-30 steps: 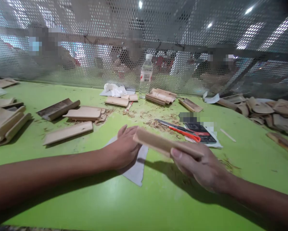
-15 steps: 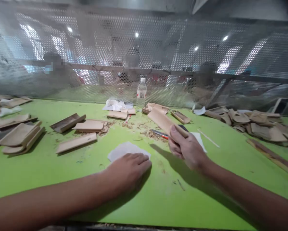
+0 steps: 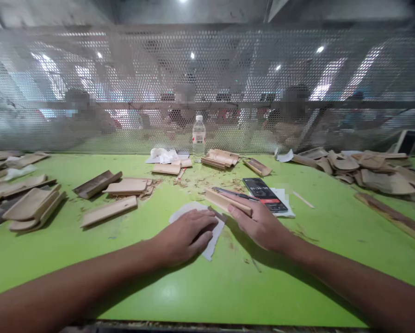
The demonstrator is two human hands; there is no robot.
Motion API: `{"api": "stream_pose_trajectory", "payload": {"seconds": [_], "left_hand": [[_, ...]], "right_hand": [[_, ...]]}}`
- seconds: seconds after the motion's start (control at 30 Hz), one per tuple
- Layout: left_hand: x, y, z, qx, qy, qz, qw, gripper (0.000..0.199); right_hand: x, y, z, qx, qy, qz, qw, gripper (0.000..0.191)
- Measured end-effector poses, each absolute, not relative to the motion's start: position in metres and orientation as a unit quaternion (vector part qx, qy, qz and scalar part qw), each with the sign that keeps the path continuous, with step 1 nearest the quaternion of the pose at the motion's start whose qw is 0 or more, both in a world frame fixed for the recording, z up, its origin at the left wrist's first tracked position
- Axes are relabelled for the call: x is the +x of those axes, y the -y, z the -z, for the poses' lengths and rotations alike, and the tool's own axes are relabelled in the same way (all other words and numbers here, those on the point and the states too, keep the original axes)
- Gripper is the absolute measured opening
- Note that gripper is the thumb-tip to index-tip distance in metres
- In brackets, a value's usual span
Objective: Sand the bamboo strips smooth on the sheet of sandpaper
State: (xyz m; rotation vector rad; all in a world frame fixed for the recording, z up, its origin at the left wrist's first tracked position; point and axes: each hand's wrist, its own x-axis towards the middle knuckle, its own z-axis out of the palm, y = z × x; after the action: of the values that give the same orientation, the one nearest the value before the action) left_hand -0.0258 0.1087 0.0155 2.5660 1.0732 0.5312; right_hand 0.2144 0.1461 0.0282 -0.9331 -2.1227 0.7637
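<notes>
My left hand (image 3: 189,233) lies palm down on a pale sheet of paper (image 3: 210,245) on the green table (image 3: 165,296), its fingers extended. To its right, my right hand (image 3: 259,222) is wrapped round a light wooden piece (image 3: 224,200), which is tilted just above the table. A dark, slim tool (image 3: 237,192) shows along the far side of that piece; whether my fingers touch it is hidden. Behind my right hand a black phone (image 3: 266,194) with a lit screen rests partly on white paper.
Curved wooden pieces (image 3: 129,186) lie at the left, with a larger pile (image 3: 377,173) at the far right. A water bottle (image 3: 199,136) stands near the perforated screen (image 3: 151,92). People show dimly behind it. Shavings lie mid-table.
My right hand has lowered the wooden piece towards the table and turned it flatter. More of the phone shows. The paper under my left hand has shifted, and more shows on its right.
</notes>
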Motion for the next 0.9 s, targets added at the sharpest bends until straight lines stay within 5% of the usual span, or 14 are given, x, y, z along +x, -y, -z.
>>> {"api": "stream_pose_trajectory", "payload": {"seconds": [0.2, 0.43, 0.73, 0.9], "left_hand": [[-0.039, -0.114, -0.017, 0.869, -0.431, -0.189, 0.151, 0.036], [-0.042, -0.115, -0.016, 0.818, -0.507, -0.202, 0.181, 0.065], [-0.043, -0.116, -0.014, 0.84, -0.484, -0.184, 0.163, 0.054], [-0.045, -0.119, -0.011, 0.865, -0.444, -0.184, 0.144, 0.037]], "right_hand": [[0.219, -0.148, -0.028, -0.371, 0.829, -0.28, 0.312, 0.049], [0.221, -0.144, -0.031, -0.325, 0.88, -0.279, 0.204, 0.051], [0.219, -0.14, -0.037, -0.347, 0.872, -0.267, 0.216, 0.051], [0.221, -0.14, -0.036, -0.341, 0.879, -0.297, 0.154, 0.057]]}}
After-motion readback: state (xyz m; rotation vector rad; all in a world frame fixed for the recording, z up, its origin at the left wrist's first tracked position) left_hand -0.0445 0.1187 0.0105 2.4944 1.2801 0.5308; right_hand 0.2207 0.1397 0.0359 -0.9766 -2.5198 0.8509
